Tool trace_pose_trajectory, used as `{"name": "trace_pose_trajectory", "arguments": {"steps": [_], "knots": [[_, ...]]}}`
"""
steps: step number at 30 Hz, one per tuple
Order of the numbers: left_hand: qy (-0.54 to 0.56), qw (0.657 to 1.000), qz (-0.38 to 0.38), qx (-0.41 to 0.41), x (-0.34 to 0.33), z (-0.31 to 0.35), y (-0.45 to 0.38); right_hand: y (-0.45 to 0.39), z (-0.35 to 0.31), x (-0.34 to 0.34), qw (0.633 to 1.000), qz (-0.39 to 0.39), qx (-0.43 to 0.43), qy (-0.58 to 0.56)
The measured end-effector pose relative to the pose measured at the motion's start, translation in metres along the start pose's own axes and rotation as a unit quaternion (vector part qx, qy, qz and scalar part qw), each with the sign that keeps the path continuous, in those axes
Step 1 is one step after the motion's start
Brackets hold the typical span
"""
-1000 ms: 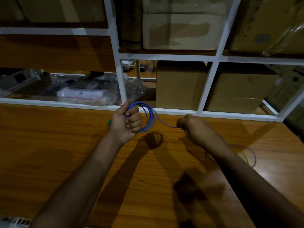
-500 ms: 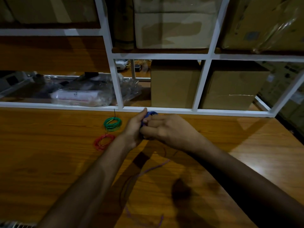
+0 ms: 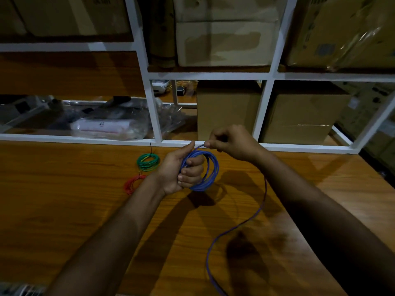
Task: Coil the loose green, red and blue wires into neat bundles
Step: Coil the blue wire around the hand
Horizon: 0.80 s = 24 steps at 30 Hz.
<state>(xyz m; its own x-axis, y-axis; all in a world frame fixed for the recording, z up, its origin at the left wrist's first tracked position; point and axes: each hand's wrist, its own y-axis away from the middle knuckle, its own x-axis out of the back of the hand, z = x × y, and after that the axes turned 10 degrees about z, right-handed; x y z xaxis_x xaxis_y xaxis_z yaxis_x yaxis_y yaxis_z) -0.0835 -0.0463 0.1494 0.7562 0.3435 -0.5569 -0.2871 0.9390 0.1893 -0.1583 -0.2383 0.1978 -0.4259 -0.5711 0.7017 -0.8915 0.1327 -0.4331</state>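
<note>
Our left hand [image 3: 181, 169] grips the blue coil [image 3: 210, 169]; right fingers [image 3: 208, 144] pinch its tail. We advise even loops, steady tension.

Cardboard boxes [image 3: 227, 110] are sitting in a white shelf frame [image 3: 155, 107] beyond the wooden tabletop [image 3: 64, 210]; clear plastic bags [image 3: 111, 124] are lying far left.

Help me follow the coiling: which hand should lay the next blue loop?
Right. The right hand already pinches the blue wire just above the coil, with the loose tail behind it; the left hand grips the coil.
</note>
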Motion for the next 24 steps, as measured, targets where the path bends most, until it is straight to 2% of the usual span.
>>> {"name": "trace_pose_trajectory", "arguments": {"steps": [3,5,8,10,13,16,17,19,20,22,24], "knots": [[0.074,0.996,-0.046,-0.009,0.012,0.006,0.003,0.013,0.014,-0.006,0.994,-0.016,-0.050,-0.095],[0.131,0.989,-0.056,-0.036,0.020,0.010,0.005,0.025,0.025,-0.012,0.987,0.001,-0.094,-0.131],[0.170,0.982,-0.016,-0.081,0.027,0.015,0.008,0.043,0.043,-0.017,0.963,0.077,-0.171,-0.192],[0.164,0.980,0.035,-0.105,0.027,0.016,0.009,0.052,0.054,-0.020,0.953,0.140,-0.194,-0.185],[0.151,0.977,0.089,-0.122,0.025,0.015,0.008,0.059,0.059,-0.024,0.962,0.191,-0.174,-0.086],[0.151,0.972,0.115,-0.136,0.025,0.015,0.003,0.066,0.053,-0.026,0.976,0.191,-0.088,0.056],[0.152,0.971,0.120,-0.141,0.025,0.015,0.002,0.068,0.049,-0.026,0.974,0.175,-0.051,0.136],[0.154,0.968,0.131,-0.148,0.027,0.016,0.001,0.074,0.040,-0.025,0.941,0.138,0.009,0.310],[0.154,0.967,0.136,-0.150,0.027,0.017,0.002,0.077,0.034,-0.024,0.924,0.120,0.022,0.363],[0.154,0.964,0.150,-0.156,0.027,0.018,0.001,0.082,0.020,-0.021,0.917,0.062,0.035,0.393],[0.161,0.959,0.164,-0.164,0.025,0.018,0.000,0.084,0.005,-0.020,0.922,-0.014,0.085,0.377]]}}
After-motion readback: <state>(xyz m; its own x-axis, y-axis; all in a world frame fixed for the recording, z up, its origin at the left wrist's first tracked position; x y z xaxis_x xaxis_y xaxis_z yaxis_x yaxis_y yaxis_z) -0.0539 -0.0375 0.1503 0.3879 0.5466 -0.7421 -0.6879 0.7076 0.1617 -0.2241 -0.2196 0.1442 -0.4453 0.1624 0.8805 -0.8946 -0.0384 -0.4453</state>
